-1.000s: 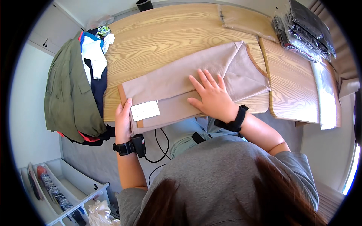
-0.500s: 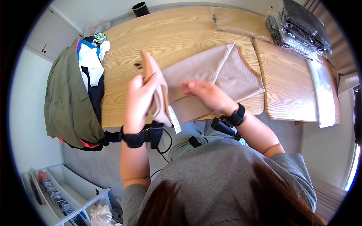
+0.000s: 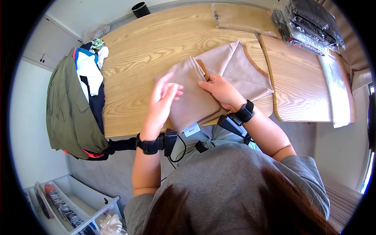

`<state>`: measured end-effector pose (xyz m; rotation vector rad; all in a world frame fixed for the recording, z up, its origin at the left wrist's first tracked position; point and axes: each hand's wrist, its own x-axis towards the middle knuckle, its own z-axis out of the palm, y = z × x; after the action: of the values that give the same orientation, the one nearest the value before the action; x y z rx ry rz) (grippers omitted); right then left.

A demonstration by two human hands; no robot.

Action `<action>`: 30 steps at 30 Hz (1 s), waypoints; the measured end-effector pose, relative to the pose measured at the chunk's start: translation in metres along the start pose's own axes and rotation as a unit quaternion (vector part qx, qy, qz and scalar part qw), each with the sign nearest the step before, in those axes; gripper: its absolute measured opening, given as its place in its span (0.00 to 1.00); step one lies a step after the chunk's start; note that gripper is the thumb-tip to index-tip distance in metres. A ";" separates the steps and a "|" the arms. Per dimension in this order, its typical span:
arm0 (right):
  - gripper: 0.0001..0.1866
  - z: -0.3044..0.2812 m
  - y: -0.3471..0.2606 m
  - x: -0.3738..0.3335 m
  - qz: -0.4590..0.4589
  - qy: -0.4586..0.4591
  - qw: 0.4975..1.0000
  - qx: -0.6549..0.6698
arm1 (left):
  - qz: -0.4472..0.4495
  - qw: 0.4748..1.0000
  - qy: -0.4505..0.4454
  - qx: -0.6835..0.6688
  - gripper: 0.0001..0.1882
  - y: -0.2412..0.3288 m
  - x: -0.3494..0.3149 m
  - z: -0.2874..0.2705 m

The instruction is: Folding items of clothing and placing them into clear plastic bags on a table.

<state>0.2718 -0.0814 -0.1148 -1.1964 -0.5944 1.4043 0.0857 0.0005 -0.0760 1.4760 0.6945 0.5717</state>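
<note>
A beige-pink ribbed garment (image 3: 194,94) with brown trim lies partly folded at the table's front edge. Its left part is folded over, and a wider panel with a brown-trimmed edge stretches out to the right. My right hand (image 3: 223,90) pinches the folded layer beside a strip of brown trim, thumb on top. Over the garment's left side is my left hand (image 3: 162,98), fingers apart and holding nothing. A white tag (image 3: 192,129) hangs from the near edge of the cloth. Black straps with boxy devices sit on both wrists.
On the left, an olive garment (image 3: 72,105) lies over other clothes on the wooden table (image 3: 133,66). A flat bagged tan garment (image 3: 246,19) and a pile of bagged dark clothes (image 3: 313,25) are at the far right. A divided white bin (image 3: 74,196) stands lower left.
The left part of the garment, which my left hand held up, now lies folded over to the right. My left hand has let go, and my right hand has taken hold of the fold.
</note>
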 end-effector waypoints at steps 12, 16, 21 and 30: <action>0.27 0.022 0.015 -0.040 -0.324 0.095 0.635 -0.695 | -0.063 0.985 0.152 0.041 0.20 -0.045 -0.038 -0.038; 0.27 0.021 0.023 -0.040 -0.319 0.093 0.636 -0.696 | -0.072 0.987 0.139 0.047 0.22 -0.043 -0.033 -0.032; 0.27 0.019 0.025 -0.039 -0.318 0.102 0.645 -0.687 | -0.117 0.988 0.096 0.000 0.20 -0.038 -0.020 -0.031; 0.27 0.010 0.018 -0.041 -0.334 -0.001 0.828 -0.451 | -0.050 0.986 0.077 -0.142 0.19 0.035 -0.010 0.017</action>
<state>0.2485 -0.1207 -0.1142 -1.4706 -1.6125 0.4777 0.0937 -0.0174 -0.0406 1.1338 0.7683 0.6819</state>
